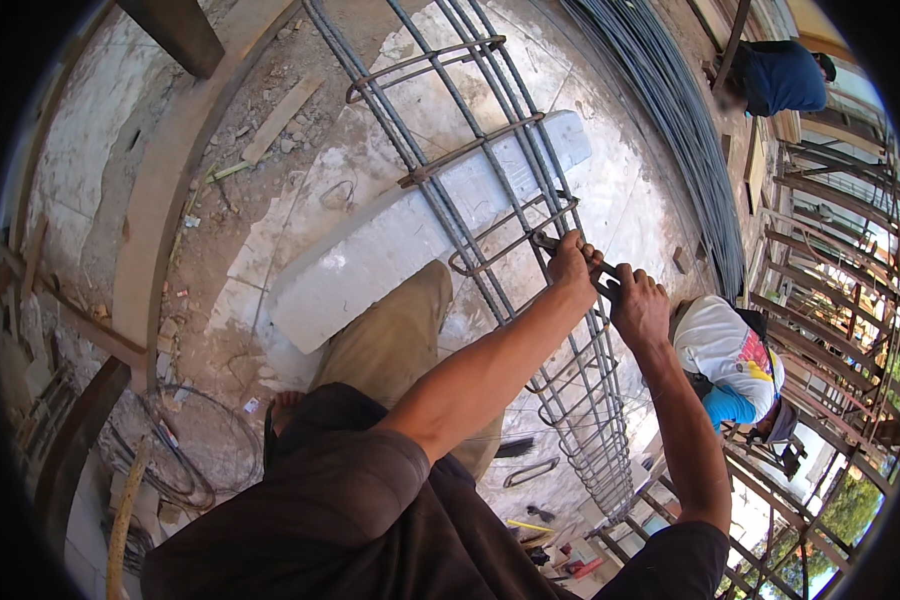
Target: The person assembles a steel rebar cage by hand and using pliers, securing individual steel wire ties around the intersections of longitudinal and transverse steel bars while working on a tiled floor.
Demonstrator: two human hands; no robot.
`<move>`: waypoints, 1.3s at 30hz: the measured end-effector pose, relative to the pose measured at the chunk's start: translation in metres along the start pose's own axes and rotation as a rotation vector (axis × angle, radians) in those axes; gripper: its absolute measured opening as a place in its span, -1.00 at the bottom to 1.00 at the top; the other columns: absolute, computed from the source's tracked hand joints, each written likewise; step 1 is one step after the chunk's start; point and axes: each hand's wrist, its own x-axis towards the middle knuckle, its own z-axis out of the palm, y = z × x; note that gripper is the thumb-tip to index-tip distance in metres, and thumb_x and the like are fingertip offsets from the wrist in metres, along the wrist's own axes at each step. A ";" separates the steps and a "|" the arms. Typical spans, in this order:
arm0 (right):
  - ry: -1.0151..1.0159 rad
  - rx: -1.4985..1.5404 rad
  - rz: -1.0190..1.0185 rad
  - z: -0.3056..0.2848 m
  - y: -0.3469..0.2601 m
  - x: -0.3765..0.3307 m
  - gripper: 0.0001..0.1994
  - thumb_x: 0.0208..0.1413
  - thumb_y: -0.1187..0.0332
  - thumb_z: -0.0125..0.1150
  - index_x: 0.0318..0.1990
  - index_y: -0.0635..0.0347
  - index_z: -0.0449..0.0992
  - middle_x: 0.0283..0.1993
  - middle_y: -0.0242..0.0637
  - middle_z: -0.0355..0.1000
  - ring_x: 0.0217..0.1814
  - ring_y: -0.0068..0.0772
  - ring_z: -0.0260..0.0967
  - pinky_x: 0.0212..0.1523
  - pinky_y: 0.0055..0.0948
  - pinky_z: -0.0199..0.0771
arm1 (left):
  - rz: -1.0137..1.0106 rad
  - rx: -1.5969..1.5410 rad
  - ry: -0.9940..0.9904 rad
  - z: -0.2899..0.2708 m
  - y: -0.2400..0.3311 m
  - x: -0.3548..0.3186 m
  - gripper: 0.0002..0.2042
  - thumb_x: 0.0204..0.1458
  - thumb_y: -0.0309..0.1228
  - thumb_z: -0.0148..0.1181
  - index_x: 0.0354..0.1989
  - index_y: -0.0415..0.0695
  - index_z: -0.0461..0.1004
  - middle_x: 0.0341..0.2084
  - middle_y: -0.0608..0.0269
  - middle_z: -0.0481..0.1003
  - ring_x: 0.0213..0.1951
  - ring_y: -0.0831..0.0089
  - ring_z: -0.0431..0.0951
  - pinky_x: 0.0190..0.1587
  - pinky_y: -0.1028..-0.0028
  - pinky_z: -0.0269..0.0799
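A long cage of steel reinforcing bars (462, 213) with bent square stirrups (495, 140) runs from the top of the view down to the lower right. Dark metal pincers (546, 241) meet the cage at a stirrup beside its right-hand bars. My left hand (572, 263) is closed around the pincers near their head. Just to the right, my right hand (639, 308) grips the handle end. Fingers cover much of the tool, and whatever its jaws bite on is too small to make out.
Under the cage lies a long whitish block (365, 262). A bundle of bars (660, 115) stretches along the right. A person in a white shirt (720, 345) bends close by; another in dark blue (782, 78) is farther off. Timber (160, 210) stands left, near looped cable (185, 470).
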 end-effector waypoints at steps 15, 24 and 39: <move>-0.687 0.752 0.387 -0.063 -0.032 -0.007 -0.74 0.23 0.23 0.26 -0.07 0.20 0.50 -0.39 -0.27 0.49 -0.41 -0.24 0.52 -0.41 -0.22 0.46 | -0.259 -0.011 -0.468 -0.036 0.027 -0.030 -0.53 0.21 -0.07 0.32 -0.69 0.22 0.25 -0.76 0.59 0.24 -0.62 0.54 0.40 -0.22 0.30 0.51; -0.028 -0.094 0.157 -0.025 -0.033 -0.021 -0.76 0.21 0.30 0.22 -0.02 0.12 0.45 -0.21 -0.25 0.46 -0.07 -0.17 0.46 0.01 -0.18 0.36 | -0.093 -0.010 -0.076 0.008 0.010 -0.036 -0.65 0.15 -0.26 0.25 -0.61 0.13 0.23 -0.74 0.50 0.26 -0.64 0.48 0.38 -0.36 0.34 0.53; -0.054 0.654 0.492 -0.006 -0.051 -0.090 -0.73 0.21 0.25 0.25 -0.13 0.28 0.44 -0.39 -0.08 0.54 -0.43 -0.03 0.52 -0.34 -0.10 0.52 | 0.087 0.567 -0.181 -0.015 -0.017 -0.083 -0.63 0.30 0.03 0.15 -0.31 -0.02 0.37 -0.52 0.40 0.37 -0.51 0.56 0.37 -0.40 0.49 0.42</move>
